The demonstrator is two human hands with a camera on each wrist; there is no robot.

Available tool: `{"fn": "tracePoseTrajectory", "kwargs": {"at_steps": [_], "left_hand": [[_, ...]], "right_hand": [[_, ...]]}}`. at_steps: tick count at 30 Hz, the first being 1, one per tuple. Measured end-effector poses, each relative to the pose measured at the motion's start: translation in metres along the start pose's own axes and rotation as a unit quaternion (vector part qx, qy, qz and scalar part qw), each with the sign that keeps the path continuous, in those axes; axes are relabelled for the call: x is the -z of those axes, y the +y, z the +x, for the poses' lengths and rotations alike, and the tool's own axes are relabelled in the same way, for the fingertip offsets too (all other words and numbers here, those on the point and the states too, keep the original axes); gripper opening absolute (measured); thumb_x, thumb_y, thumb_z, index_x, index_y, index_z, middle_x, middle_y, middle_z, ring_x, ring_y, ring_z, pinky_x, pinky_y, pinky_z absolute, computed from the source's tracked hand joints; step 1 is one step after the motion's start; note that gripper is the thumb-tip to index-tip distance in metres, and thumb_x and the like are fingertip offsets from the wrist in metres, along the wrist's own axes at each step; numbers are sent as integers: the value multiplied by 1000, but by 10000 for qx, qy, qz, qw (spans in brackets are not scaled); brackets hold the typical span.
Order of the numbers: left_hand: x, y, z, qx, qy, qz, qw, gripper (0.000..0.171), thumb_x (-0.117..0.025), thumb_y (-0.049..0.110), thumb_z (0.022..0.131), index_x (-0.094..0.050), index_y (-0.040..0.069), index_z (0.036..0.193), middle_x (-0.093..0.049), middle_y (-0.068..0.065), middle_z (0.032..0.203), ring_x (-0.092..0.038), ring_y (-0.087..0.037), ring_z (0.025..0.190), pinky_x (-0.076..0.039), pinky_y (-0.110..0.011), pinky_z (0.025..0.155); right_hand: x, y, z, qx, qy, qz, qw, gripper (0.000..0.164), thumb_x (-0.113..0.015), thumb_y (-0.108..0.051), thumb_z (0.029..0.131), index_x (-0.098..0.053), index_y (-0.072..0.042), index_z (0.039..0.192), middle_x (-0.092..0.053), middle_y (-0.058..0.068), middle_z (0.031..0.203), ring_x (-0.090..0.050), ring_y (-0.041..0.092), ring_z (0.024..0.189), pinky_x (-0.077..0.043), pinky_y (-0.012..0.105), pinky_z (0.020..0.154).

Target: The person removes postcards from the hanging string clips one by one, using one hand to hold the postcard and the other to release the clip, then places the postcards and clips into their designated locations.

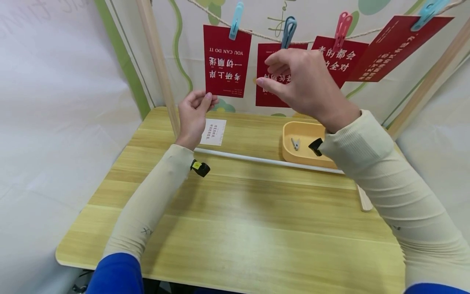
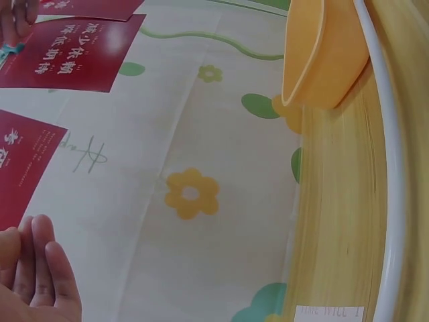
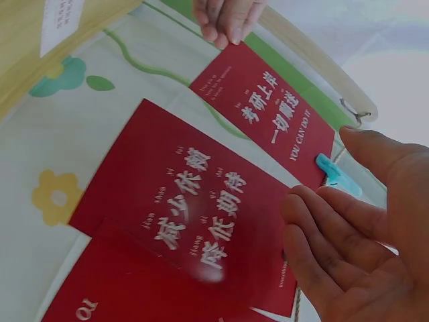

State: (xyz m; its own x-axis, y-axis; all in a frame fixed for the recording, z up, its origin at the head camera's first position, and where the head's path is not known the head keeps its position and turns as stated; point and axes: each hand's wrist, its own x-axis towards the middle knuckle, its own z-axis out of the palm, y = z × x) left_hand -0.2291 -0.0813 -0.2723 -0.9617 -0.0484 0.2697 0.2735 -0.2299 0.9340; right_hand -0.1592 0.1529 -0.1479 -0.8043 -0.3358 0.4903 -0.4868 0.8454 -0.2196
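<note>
The leftmost red card (image 1: 227, 83) hangs from a twine line by a light-blue clothespin (image 1: 236, 21). At its lower left corner my left hand (image 1: 194, 116) pinches the card between thumb and fingers. My right hand (image 1: 306, 83) is raised in front of the second red card (image 1: 269, 96), which hangs from a dark-blue clothespin (image 1: 289, 30). In the right wrist view the right thumb and fingers stand apart with nothing between them. Two more red cards hang to the right, one by a pink clothespin (image 1: 342, 28) and one by another light-blue clothespin (image 1: 427, 14).
A yellow tray (image 1: 288, 153) with a small grey clip (image 1: 295, 143) stands at the table's back right. A white card (image 1: 216, 132) lies at the back left. A white rod (image 1: 242, 156) crosses the table in front of both. Wooden posts (image 1: 158, 53) rise at either side.
</note>
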Motion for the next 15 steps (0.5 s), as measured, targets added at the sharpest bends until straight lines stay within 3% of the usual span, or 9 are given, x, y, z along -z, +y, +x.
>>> {"fn": "tracePoseTrajectory", "kwargs": {"at_steps": [6, 15], "left_hand": [[4, -15, 6, 10, -90, -119, 9999, 19, -61, 18, 94, -63, 4, 107, -71, -15, 107, -70, -18, 96, -51, -40, 102], [6, -28, 10, -133, -118, -263, 9995, 23, -64, 22, 92, -63, 5, 106, -72, -13, 104, -70, -17, 94, -53, -37, 100]], "right_hand": [[3, -7, 9, -16, 95, -23, 10000, 51, -64, -41, 91, -61, -7, 128, -67, 11, 123, -66, 26, 111, -52, 37, 101], [7, -18, 23, -119, 278, -132, 9995, 53, -61, -45, 92, -58, -10, 132, -65, 6, 129, -64, 20, 116, -48, 29, 106]]}}
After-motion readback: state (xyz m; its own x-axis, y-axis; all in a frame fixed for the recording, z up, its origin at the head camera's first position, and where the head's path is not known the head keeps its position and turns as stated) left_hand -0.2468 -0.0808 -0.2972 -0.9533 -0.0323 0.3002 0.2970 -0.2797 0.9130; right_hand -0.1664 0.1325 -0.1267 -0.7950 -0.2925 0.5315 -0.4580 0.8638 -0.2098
